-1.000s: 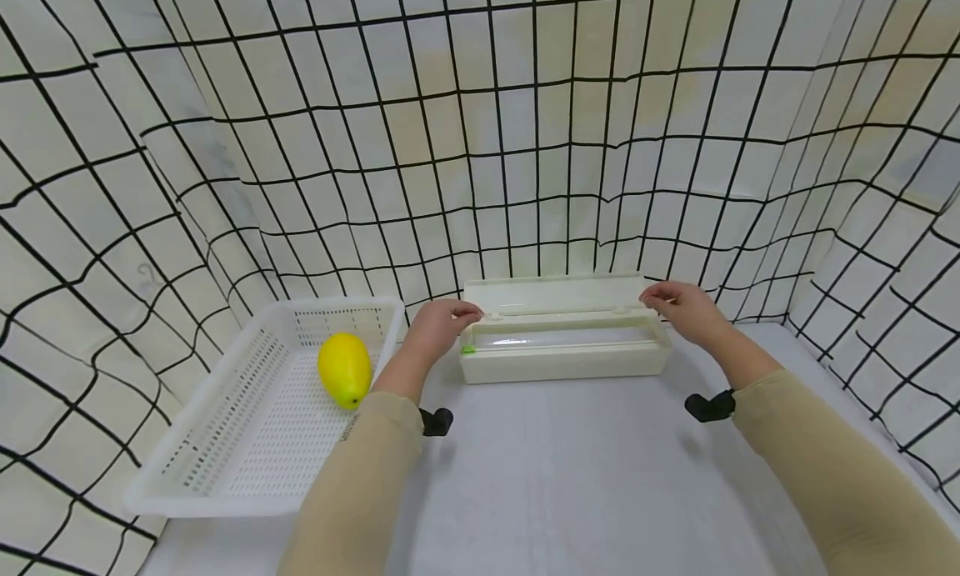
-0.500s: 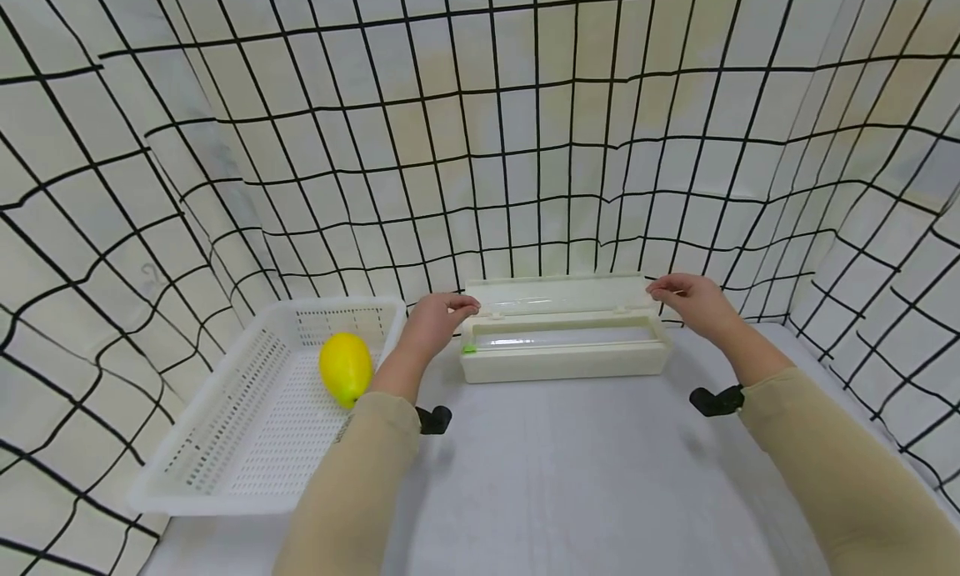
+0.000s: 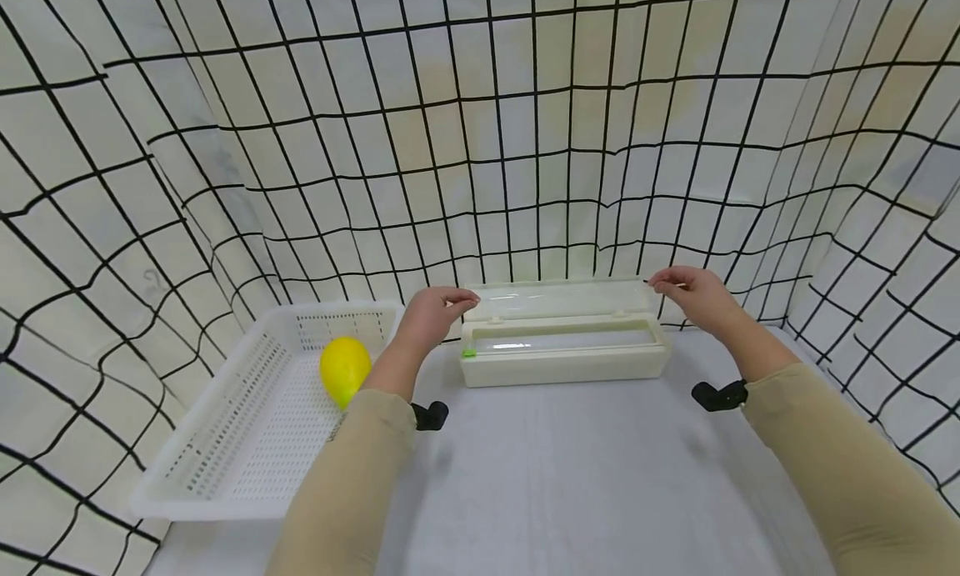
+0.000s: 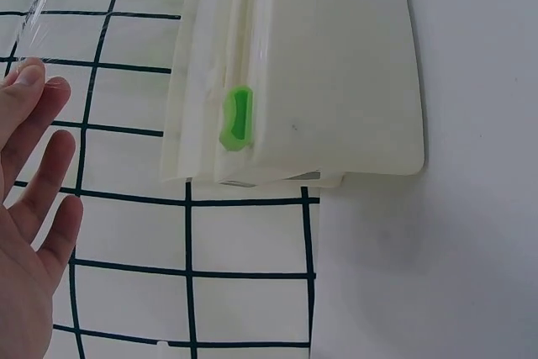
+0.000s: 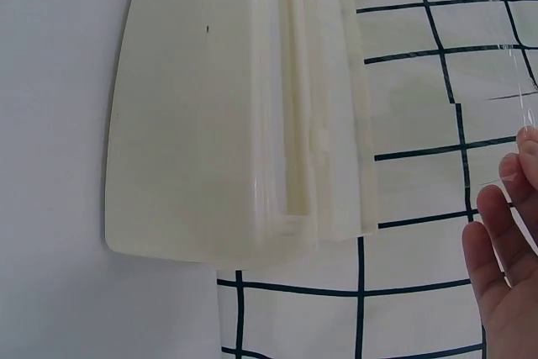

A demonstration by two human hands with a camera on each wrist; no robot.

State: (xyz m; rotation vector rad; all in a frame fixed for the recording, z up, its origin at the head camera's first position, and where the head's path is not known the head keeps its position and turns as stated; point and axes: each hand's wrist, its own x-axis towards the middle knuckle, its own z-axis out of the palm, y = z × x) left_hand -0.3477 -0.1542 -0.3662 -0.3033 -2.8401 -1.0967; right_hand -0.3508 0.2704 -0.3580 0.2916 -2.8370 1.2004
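Note:
A cream cling film dispenser (image 3: 566, 370) sits in the middle of the table, its lid (image 4: 181, 102) tipped back. Inside it lies a film roll (image 3: 562, 340), and a green slider (image 4: 238, 118) is at its left end. Clear cling film (image 5: 523, 90) stretches above the box between both hands. My left hand (image 3: 431, 318) pinches one corner between thumb and index finger, by the lid's left end. At the opposite end, my right hand (image 3: 701, 298) pinches the other corner. The wrist views show the remaining fingers spread loosely.
A white perforated basket (image 3: 225, 468) stands on the left and holds a yellow, mango-like fruit (image 3: 345, 368), partly hidden by the left arm. Behind the dispenser rises a white backdrop with a black grid (image 3: 536, 155), which also covers both sides. The table (image 3: 570, 476) has a pale cover.
Both hands have risen slightly from the box and drawn a little more film upward, the right one also moving outward. The dispenser and basket stay put.

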